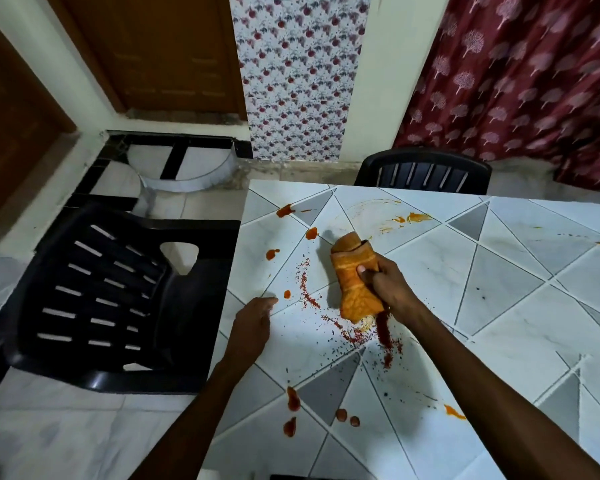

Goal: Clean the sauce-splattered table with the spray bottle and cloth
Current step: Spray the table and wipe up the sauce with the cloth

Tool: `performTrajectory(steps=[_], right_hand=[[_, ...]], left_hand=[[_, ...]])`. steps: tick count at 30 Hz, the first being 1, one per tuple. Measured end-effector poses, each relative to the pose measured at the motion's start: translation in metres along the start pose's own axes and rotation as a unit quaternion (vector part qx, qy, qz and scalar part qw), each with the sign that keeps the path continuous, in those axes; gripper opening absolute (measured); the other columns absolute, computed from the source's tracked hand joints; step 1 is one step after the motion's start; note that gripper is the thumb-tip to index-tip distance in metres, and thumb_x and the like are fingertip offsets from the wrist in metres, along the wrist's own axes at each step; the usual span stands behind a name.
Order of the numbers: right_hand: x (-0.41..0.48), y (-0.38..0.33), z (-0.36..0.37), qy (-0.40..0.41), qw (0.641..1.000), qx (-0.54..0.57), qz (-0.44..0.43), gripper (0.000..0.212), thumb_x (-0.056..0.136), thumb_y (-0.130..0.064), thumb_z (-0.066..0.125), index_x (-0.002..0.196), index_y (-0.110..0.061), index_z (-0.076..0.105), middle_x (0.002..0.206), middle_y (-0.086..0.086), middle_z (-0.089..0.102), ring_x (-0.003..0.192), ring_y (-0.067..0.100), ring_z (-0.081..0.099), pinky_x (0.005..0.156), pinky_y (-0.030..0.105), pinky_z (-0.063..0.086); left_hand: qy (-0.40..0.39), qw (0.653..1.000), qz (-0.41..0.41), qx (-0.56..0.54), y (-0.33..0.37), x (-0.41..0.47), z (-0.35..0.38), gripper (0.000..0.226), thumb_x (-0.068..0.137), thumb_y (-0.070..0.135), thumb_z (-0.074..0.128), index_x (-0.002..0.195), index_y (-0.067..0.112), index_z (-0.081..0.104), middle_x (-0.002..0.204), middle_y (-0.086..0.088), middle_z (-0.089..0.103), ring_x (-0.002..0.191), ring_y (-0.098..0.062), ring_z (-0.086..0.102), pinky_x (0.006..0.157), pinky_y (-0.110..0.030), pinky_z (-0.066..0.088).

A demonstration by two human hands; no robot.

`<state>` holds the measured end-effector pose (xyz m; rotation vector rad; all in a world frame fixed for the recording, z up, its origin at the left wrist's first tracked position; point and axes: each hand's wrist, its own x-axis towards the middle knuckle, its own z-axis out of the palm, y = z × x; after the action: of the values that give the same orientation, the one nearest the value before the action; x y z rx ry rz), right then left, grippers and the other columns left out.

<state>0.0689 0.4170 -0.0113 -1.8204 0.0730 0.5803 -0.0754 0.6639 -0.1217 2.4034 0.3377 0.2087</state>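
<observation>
The right hand [388,285] grips a bunched, sauce-stained orange cloth [350,271] — the left hand [253,327] rests straight-fingered on the table [499,271].

A cloth [355,278] in the right grip [388,285] on the bench [499,271], sauce splatters [293,400] around it.
The left grip [253,323] lies at the bench's left edge; a chair [101,299] stands left of the bench, a second chair [423,171] behind its far edge.

Glossy smooth tiled table [499,271]; waffle-textured orange cloth [352,282]; matt black plastic chair [101,289]
</observation>
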Motion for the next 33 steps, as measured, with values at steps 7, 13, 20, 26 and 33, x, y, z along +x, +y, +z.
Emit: performTrajectory(steps=[7,13,20,26,33], right_hand=[[0.088,-0.037,0.023,0.028,0.982,-0.181,-0.049,0.042,0.096,-0.008,0.057,0.137,-0.017,0.059,0.133,0.011,0.064,0.121,0.031,0.058,0.105,0.044,0.045],[0.157,-0.080,0.059,0.019,0.947,-0.313,-0.062,0.045,0.095,-0.017,0.057,0.139,-0.025,0.056,0.135,0.012,0.063,0.123,0.037,0.057,0.100,0.046,0.046],[0.167,-0.066,0.090,-0.143,0.933,-0.325,-0.060,0.065,0.079,-0.050,0.058,0.139,-0.024,0.056,0.143,0.008,0.057,0.129,0.029,0.055,0.111,0.045,0.042],[0.113,-0.035,0.105,-0.277,0.856,-0.436,-0.023,0.043,0.094,-0.019,0.053,0.136,-0.013,0.057,0.124,0.017,0.063,0.116,0.033,0.057,0.099,0.042,0.045],[0.043,0.020,0.081,-0.318,0.821,-0.474,-0.007,0.050,0.096,-0.017,0.059,0.145,-0.016,0.050,0.131,0.016,0.063,0.123,0.032,0.054,0.101,0.038,0.041]], left_hand=[[-0.017,0.998,-0.059,0.001,-0.027,0.047,-0.008,0.039,0.095,0.019,0.059,0.132,0.008,0.055,0.138,-0.011,0.054,0.130,-0.027,0.048,0.114,-0.035,0.032],[-0.039,0.995,-0.024,0.087,-0.047,0.054,-0.011,0.043,0.100,0.022,0.047,0.140,0.007,0.049,0.149,-0.014,0.044,0.136,-0.031,0.044,0.114,-0.047,0.037],[-0.027,0.996,-0.053,0.065,-0.038,0.049,-0.010,0.046,0.097,0.011,0.052,0.143,0.007,0.046,0.149,-0.012,0.045,0.138,-0.030,0.042,0.113,-0.049,0.037],[-0.052,0.996,-0.031,0.058,-0.038,0.048,-0.018,0.050,0.096,0.005,0.052,0.144,0.005,0.043,0.151,-0.014,0.042,0.141,-0.030,0.038,0.115,-0.047,0.036],[-0.079,0.995,-0.010,0.056,-0.034,0.034,-0.024,0.045,0.100,0.008,0.047,0.144,0.001,0.042,0.153,-0.015,0.039,0.143,-0.029,0.034,0.118,-0.041,0.029]])
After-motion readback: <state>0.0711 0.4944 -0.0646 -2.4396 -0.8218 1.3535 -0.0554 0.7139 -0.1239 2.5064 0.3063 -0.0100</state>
